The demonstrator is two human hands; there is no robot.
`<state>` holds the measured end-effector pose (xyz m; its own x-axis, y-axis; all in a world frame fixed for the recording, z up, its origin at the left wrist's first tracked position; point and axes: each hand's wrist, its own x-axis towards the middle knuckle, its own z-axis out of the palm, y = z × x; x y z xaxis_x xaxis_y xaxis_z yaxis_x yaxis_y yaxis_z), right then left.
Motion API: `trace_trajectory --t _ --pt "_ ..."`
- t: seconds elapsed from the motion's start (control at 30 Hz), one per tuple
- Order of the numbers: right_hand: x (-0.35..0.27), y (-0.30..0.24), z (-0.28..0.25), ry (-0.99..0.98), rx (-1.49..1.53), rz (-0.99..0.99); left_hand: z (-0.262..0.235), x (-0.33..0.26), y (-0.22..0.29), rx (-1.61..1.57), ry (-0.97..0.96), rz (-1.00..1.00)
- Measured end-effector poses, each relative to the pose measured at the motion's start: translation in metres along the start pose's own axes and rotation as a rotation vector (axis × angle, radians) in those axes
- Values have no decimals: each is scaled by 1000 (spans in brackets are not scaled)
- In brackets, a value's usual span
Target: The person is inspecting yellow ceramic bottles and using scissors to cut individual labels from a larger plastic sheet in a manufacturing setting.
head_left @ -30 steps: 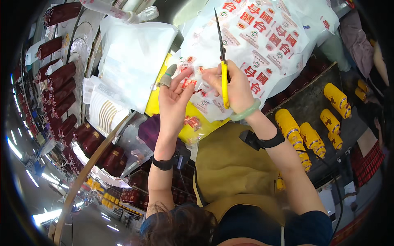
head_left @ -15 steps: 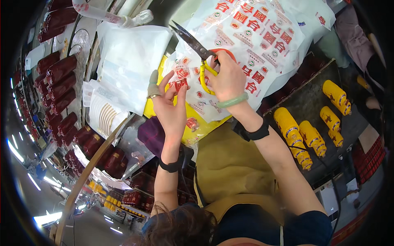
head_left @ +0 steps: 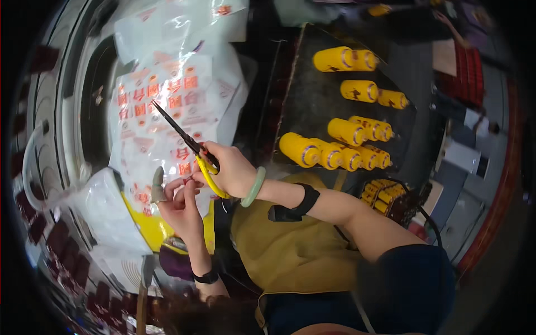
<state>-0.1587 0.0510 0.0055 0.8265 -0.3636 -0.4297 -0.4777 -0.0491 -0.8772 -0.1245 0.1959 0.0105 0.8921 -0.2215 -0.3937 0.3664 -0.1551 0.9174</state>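
Note:
In my right hand (head_left: pixel 226 164) are scissors (head_left: pixel 192 142) with dark blades and a yellow handle loop. Their blades point away and to the left, over clear plastic sheets (head_left: pixel 162 128) printed in red. My left hand (head_left: pixel 183 215) is close beside it, thumb and fingertips pinched on a small red piece (head_left: pixel 188 181) whose kind I cannot make out. A grey-green finger cover (head_left: pixel 158 187) sits on one left finger. Beneath the sheets, a yellow surface (head_left: pixel 148 226) shows next to my left hand.
Several yellow bottles (head_left: pixel 301 149) lie on a dark table (head_left: pixel 301 84) to the right. A white plastic bag (head_left: pixel 106 209) and pale hose (head_left: pixel 30 162) are on the left. Dark red bottles (head_left: pixel 61 245) stand at the lower left. A brown apron (head_left: pixel 285 240) covers my lap.
The view has swung toward the right, bringing more yellow bottles in. My right hand with the scissors has come closer to my left hand, which still pinches the red piece.

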Motion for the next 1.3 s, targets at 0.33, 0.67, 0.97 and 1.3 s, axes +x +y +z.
trace_trajectory --t 0.33,0.67,0.97,1.3 --pt "-71 86 -214 547 204 159 133 -25 -2 110 -308 52" --pt "-10 170 -493 1025 29 139 198 -46 -20 214 -474 31" --pt "52 217 -540 1077 378 441 217 -51 -29 231 -453 6" --pt "44 210 -536 1046 463 330 215 -50 -32 231 -422 -13"
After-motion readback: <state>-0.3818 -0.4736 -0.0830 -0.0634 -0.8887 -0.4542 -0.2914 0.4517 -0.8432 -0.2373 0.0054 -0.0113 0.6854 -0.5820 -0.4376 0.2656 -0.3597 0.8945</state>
